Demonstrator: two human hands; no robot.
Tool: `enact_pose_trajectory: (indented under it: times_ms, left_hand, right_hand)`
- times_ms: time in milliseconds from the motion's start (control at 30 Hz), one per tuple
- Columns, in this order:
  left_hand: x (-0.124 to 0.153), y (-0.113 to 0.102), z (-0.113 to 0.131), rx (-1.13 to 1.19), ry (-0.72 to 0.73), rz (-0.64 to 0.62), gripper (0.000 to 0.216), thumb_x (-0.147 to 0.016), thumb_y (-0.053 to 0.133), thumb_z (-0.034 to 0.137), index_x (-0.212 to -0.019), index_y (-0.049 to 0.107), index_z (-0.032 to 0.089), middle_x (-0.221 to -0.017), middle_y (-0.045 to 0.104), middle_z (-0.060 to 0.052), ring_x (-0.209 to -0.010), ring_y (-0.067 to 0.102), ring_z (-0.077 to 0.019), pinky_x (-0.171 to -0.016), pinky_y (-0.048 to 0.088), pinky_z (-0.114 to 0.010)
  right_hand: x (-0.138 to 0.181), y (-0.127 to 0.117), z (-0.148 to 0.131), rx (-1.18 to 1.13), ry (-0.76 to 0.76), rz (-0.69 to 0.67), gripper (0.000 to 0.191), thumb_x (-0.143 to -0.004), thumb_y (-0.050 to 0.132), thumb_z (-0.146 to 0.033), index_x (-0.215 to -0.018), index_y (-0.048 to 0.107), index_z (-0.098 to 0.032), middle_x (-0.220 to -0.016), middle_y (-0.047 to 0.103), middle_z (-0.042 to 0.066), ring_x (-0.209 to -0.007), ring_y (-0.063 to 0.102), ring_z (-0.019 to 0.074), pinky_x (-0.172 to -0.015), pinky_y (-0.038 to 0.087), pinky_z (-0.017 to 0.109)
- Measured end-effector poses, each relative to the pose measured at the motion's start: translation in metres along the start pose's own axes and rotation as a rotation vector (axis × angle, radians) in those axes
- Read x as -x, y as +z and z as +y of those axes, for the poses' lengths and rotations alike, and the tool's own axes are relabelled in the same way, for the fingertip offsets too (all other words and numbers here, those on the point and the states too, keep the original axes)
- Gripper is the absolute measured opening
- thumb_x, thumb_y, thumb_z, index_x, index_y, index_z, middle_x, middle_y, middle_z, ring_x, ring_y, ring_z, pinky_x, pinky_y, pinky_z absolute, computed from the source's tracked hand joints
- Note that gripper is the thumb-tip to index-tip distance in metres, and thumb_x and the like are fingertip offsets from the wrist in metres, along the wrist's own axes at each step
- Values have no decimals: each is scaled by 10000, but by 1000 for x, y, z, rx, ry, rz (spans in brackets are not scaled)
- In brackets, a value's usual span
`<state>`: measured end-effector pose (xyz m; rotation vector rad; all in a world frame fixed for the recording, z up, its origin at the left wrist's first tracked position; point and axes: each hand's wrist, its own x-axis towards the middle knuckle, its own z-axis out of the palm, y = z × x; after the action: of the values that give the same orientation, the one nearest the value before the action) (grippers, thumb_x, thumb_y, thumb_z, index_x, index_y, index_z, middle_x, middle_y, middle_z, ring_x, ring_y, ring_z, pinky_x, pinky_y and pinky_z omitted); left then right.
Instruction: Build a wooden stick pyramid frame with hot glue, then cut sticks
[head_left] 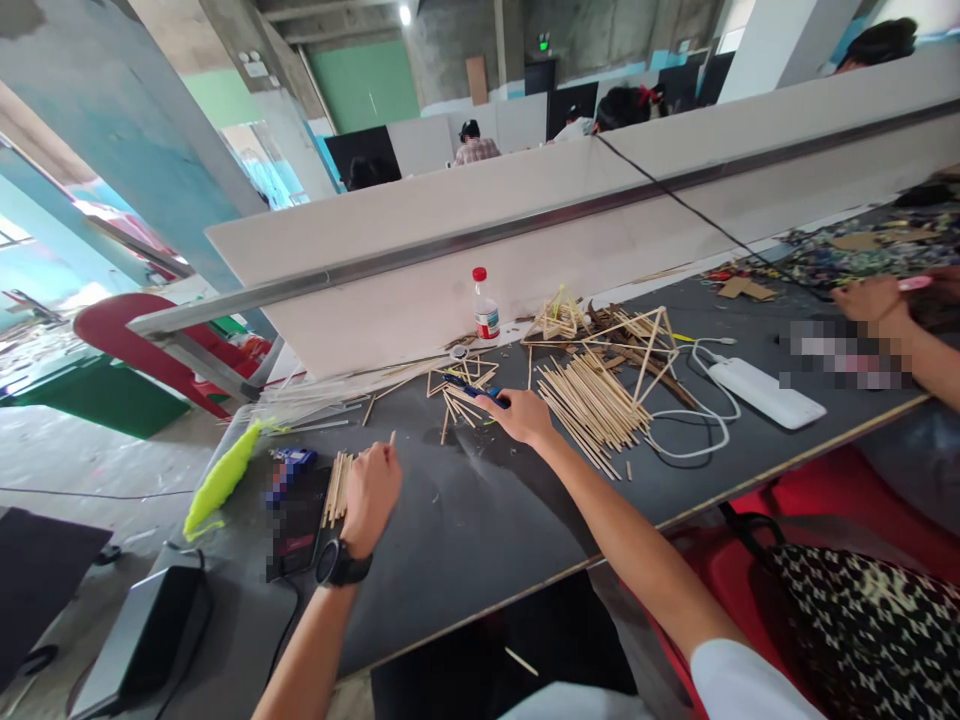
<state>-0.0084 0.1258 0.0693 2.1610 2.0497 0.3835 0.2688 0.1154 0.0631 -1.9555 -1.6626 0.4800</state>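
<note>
My left hand [373, 495], with a black watch [341, 565] on its wrist, is closed just right of a small bundle of short wooden sticks [337, 488]. The pale end of a short wooden stick [393, 437] pokes up from its fingers. Farther up the table, my right hand [525, 415] is wrapped round dark blue-handled pliers [489, 397]. Their jaws point left, over a loose cluster of sticks [459, 408], and cannot be made out clearly. Right of that hand lies a pile of long wooden sticks [592, 410], with a stick frame [652, 350] standing at its far right edge.
A red-capped bottle [486, 308] stands by the white partition [390, 250]. A white power bank [769, 393] with a cable lies to the right. Another person's hand [874, 300] is at the far right. On the left are a yellow-green pouch [223, 480] and a black box [142, 640].
</note>
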Motion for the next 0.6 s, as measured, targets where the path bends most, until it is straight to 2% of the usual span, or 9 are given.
enact_pose_trajectory:
  times_ms: [100, 167, 233, 300, 400, 467, 600]
  left_hand:
    - [-13, 21, 22, 504, 167, -80, 251, -978, 399, 337, -928, 604, 200, -800, 706, -63, -676, 663, -189, -676, 471, -273]
    - [-18, 39, 30, 678, 239, -95, 292, -986, 376, 422, -905, 567, 216, -716, 636, -13, -597, 593, -157, -620, 448, -253]
    - [-19, 56, 30, 768, 218, -91, 340, -980, 374, 506, -896, 539, 220, -664, 564, 17, -540, 526, -136, -554, 417, -238]
    - [-19, 69, 26, 886, 165, -111, 385, -965, 379, 584, -913, 506, 224, -627, 494, 50, -473, 450, -115, -478, 374, -221]
    - [-20, 78, 19, 1077, 118, -149, 424, -943, 393, 647, -921, 459, 229, -613, 433, 82, -423, 387, -91, -415, 346, -201]
    - [-21, 78, 18, 1118, 104, -154, 424, -937, 414, 645, -911, 458, 225, -611, 436, 85, -409, 390, -82, -397, 347, -194]
    - [-23, 77, 19, 1087, 114, -155, 385, -943, 429, 596, -900, 483, 217, -590, 445, 85, -397, 402, -82, -380, 352, -193]
  right_hand:
    - [2, -2, 0, -19, -34, -9, 630, -866, 439, -816, -944, 709, -251, -884, 761, 40, -809, 689, 212, -618, 374, 256]
    - [2, -4, 2, 47, -59, 46, 449, -881, 569, -661, -1037, 695, -258, -973, 772, 46, -869, 698, 230, -662, 403, 266]
    - [-2, -8, 7, 155, -95, 118, 300, -874, 631, -457, -1089, 685, -253, -1043, 771, 61, -937, 700, 250, -731, 430, 285]
    - [-13, -17, 15, 254, -104, 153, 260, -861, 618, -326, -1096, 690, -240, -1063, 769, 82, -972, 699, 266, -784, 443, 306]
    - [-41, -35, 33, 356, -27, 54, 293, -873, 588, -281, -1140, 704, -246, -1074, 769, 105, -959, 704, 284, -769, 459, 322]
    - [-65, -46, 45, 407, 3, -12, 308, -857, 604, -236, -1143, 718, -228, -1102, 762, 124, -972, 704, 288, -764, 462, 315]
    - [-104, -53, 65, 474, 54, 23, 326, -899, 556, -165, -1186, 690, -88, -1187, 709, 241, -1060, 677, 316, -848, 448, 339]
